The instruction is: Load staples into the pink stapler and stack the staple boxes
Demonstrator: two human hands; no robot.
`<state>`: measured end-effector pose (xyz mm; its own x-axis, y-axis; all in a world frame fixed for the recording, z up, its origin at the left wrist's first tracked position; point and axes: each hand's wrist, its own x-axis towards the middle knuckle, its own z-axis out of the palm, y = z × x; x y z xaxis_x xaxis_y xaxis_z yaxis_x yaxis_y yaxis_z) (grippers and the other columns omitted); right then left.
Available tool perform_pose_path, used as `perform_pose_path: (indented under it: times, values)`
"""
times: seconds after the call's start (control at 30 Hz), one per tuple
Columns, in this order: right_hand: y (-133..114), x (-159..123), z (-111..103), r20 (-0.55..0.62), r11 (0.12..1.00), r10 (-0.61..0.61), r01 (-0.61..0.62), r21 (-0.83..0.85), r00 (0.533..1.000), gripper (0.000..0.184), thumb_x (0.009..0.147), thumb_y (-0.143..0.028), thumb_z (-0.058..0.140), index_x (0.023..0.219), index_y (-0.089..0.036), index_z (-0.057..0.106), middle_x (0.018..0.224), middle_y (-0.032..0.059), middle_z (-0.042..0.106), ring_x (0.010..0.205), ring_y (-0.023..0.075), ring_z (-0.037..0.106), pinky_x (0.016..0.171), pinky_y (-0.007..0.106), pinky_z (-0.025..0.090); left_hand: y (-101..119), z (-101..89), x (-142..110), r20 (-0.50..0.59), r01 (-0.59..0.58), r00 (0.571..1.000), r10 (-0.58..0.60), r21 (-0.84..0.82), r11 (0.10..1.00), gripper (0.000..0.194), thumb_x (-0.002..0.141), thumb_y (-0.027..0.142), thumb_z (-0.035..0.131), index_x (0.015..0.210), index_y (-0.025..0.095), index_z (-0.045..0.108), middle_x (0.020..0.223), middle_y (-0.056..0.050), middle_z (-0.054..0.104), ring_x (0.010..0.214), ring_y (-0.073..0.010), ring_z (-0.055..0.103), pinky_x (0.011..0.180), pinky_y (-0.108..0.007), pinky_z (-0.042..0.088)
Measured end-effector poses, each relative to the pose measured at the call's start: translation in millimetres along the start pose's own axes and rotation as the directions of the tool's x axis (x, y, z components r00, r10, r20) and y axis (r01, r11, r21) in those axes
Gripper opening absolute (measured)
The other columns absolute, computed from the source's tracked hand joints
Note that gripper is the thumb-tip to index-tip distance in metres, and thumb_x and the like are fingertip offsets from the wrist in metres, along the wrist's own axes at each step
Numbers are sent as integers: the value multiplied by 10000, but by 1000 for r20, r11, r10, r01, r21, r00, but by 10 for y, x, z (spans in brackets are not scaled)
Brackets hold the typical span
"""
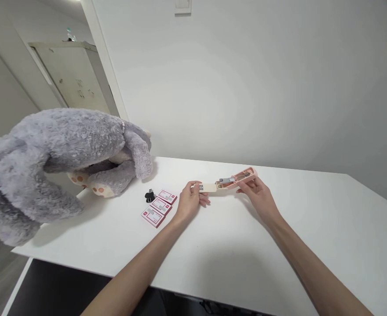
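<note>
A stapler (pixel 228 181) with a cream base and a pink top is folded wide apart, its metal staple channel showing. My left hand (pixel 191 198) grips the cream base at its left end, thumb on top beside the metal plate. The pink top's right end rests in my right hand (pixel 256 193), fingers closed around its edge. Left of my left hand lie several red-and-white staple boxes (pixel 161 205) in a slanting row, with small grey bars on top. A black staple remover (pixel 149 196) sits beside them.
A large grey plush toy (pixel 81 140) leans over the left part of the white table (pixel 233 245). Behind the table rises a white wall (pixel 246 87). A pale cabinet (pixel 71 79) with a bottle on it stands beyond the doorway.
</note>
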<state>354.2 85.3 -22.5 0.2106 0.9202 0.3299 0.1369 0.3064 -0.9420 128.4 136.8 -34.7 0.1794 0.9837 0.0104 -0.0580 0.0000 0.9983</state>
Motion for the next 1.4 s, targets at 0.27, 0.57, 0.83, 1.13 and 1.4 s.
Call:
perform_pose_path:
  times: [0.27, 0.57, 0.83, 1.13, 1.4]
  values:
    - [-93, -55, 49, 45, 998, -31, 33, -53, 998, 277, 913, -473, 705, 1087, -258, 723, 1216, 86, 719, 1093, 280, 681, 885, 427, 565, -26, 40, -56, 55, -71, 996, 66, 86, 994, 364, 1013, 506, 542, 1105, 156, 584, 729, -55, 731, 543, -165, 715, 489, -241, 533]
    - [-70, -91, 72, 54, 986, -1, 10, -167, 999, 426, 914, -529, 682, 1267, -293, 722, 1203, 66, 749, 1048, 288, 700, 922, 457, 542, -26, 76, -120, 145, -103, 985, 88, 104, 989, 426, 1040, 567, 452, 1133, 172, 583, 751, -55, 736, 553, -153, 712, 505, -225, 527]
    - [-45, -119, 110, 66, 968, -40, 55, -245, 997, 355, 926, -497, 668, 1222, -321, 755, 1199, 56, 726, 1018, 265, 662, 916, 423, 525, -24, 100, -160, 216, -92, 974, 71, 91, 992, 467, 1040, 607, 414, 1162, 188, 581, 775, -42, 727, 558, -158, 711, 517, -252, 536]
    - [-65, -144, 126, 79, 965, 0, 21, -263, 997, 336, 918, -519, 684, 1188, -340, 776, 1153, 59, 706, 946, 249, 625, 872, 417, 512, -22, 100, -178, 220, -60, 975, 44, 65, 996, 595, 1024, 694, 346, 1178, 176, 595, 742, -38, 708, 569, -173, 709, 537, -271, 531]
    - [-70, -207, 157, 134, 943, -5, 49, -328, 991, 299, 901, -498, 726, 1140, -330, 790, 965, 37, 691, 871, 236, 639, 821, 390, 506, 48, 116, -220, 230, -30, 973, 7, 95, 995, 763, 977, 795, 270, 1176, 152, 628, 678, -32, 688, 563, -190, 691, 563, -299, 529]
